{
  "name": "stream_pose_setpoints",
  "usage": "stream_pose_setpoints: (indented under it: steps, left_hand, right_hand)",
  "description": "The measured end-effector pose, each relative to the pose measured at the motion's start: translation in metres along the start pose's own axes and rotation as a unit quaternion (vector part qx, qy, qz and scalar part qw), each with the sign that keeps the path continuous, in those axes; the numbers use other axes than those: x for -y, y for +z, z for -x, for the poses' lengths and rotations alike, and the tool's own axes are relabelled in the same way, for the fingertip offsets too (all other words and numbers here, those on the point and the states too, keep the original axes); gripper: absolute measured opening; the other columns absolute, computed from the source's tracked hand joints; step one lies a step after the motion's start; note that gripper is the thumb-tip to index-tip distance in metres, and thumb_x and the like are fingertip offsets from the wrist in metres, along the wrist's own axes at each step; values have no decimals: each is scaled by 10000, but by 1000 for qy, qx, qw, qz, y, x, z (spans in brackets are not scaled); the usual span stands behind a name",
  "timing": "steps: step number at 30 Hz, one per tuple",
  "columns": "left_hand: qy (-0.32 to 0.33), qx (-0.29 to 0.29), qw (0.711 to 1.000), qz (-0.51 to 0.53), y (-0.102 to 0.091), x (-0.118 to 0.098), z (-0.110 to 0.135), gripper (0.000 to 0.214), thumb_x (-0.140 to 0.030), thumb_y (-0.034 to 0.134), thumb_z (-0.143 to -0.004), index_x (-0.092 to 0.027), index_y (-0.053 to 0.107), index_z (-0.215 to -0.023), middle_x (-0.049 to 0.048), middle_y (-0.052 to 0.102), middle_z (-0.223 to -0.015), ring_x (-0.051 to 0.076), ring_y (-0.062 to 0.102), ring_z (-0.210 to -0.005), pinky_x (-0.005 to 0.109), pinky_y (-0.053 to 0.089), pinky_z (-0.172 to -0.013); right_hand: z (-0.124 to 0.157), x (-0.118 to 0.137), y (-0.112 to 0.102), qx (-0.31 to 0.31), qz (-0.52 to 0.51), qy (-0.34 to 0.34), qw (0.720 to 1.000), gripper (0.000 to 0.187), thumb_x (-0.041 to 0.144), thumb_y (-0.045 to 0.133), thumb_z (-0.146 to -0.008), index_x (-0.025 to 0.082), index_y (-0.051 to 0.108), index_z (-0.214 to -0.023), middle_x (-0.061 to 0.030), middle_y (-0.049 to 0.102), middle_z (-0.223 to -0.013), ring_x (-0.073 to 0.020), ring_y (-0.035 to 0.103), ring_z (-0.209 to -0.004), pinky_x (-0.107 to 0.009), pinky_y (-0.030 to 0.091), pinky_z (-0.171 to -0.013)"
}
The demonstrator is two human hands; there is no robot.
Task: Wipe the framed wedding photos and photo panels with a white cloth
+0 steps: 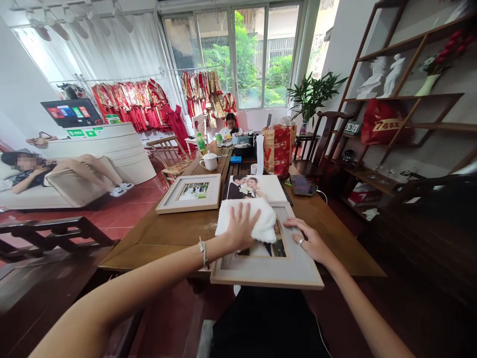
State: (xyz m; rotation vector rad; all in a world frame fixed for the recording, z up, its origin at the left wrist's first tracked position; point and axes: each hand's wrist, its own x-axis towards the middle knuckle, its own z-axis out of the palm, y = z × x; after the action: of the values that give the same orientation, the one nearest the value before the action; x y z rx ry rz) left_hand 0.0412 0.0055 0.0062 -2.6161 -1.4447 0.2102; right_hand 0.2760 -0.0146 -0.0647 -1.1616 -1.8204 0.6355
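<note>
A light wooden picture frame [266, 278] with a wide pale mount lies in front of me, its near edge jutting past the table's edge. My left hand [242, 226] is pressed flat, fingers spread, on a white cloth [266, 221] that covers the upper left of the frame and part of its photo. At the frame's right edge, my right hand [311, 241], wearing a ring, has its fingers bent over the rim; its thumb is hidden. Just beyond is a large print of a couple [257, 188], partly covered by the cloth. A second framed photo [192, 191] lies to the left.
On the wooden table [160, 238] stand a white teapot [209, 162], a red paper bag [279, 149] and a phone [303, 185] with a cable. One person [28, 171] lies on a sofa at left; another sits at the far end. Dark wooden chairs [320, 149] stand nearby.
</note>
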Motion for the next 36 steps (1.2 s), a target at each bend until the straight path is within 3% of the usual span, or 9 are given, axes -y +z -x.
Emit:
stream_pose_setpoints:
  steps: [3,6,11,16,22,26,29,32,36]
  left_hand:
    - [23,-23,999,0,-3,16,-27,852,-311,580,-740,-178,102,-1432,207,73,-1490,429,11,-1342,633,100,-1020]
    - [52,22,998,20,-13,15,-25,756,-276,505,-777,-189,131,-1429,191,93,-1491,415,28,-1347,637,131,-1012]
    - [162,172,970,64,-42,-20,47,787,-265,528,-724,-201,167,-1421,191,144,-1482,420,95,-1337,634,213,-990]
    - [159,203,964,70,-61,-50,106,920,-253,602,-653,-116,121,-1425,253,109,-1466,429,108,-1328,592,242,-1010]
    - [65,106,991,40,-30,-54,55,857,-332,585,-712,-101,158,-1417,264,135,-1458,463,128,-1313,603,233,-1003]
    - [-6,18,1000,9,-7,-32,0,852,-338,592,-724,-124,150,-1420,245,112,-1471,443,90,-1330,585,184,-1027]
    - [1,-30,1000,3,-3,-14,-27,852,-307,581,-728,-111,127,-1421,250,77,-1474,431,28,-1339,581,139,-1040]
    - [46,-2,999,16,-13,-11,-30,806,-281,548,-747,-107,138,-1419,248,66,-1476,428,10,-1339,597,136,-1032]
    - [100,135,984,56,-43,-32,5,741,-264,516,-760,-123,190,-1410,243,146,-1464,427,116,-1332,600,226,-1002]
  right_hand:
    - [0,1,0,0,0,4,1000,361,149,466,-735,248,588,-1060,-63,522,-1246,-229,428,-1225,-429,292,-1043]
    - [0,0,0,1,4,3,1000,364,148,469,-732,246,586,-1063,-61,521,-1249,-230,430,-1223,-425,299,-1041]
    - [0,-2,0,0,8,-15,1000,345,151,471,-738,243,589,-1048,-58,543,-1213,-231,424,-1225,-426,295,-1047]
    - [0,0,1,-7,-3,-13,1000,324,167,475,-732,229,596,-1027,-73,552,-1195,-237,441,-1205,-432,299,-1042]
    - [-1,0,1,-6,-9,-18,1000,311,174,488,-737,230,595,-1023,-74,563,-1176,-240,443,-1199,-434,305,-1038]
    - [-1,1,0,-10,-11,-19,1000,284,158,486,-735,237,601,-982,-70,562,-1172,-240,450,-1194,-432,309,-1034]
    - [-1,3,0,-7,-10,-22,1000,318,139,478,-726,239,598,-1003,-63,558,-1178,-237,446,-1198,-426,307,-1033]
    - [-1,2,-1,-9,-12,-22,1000,318,146,482,-729,235,597,-1011,-64,563,-1172,-236,454,-1188,-413,317,-1027]
    - [-1,-1,-1,-10,-25,-23,999,257,176,496,-742,227,602,-971,-73,572,-1155,-245,455,-1184,-415,328,-1017]
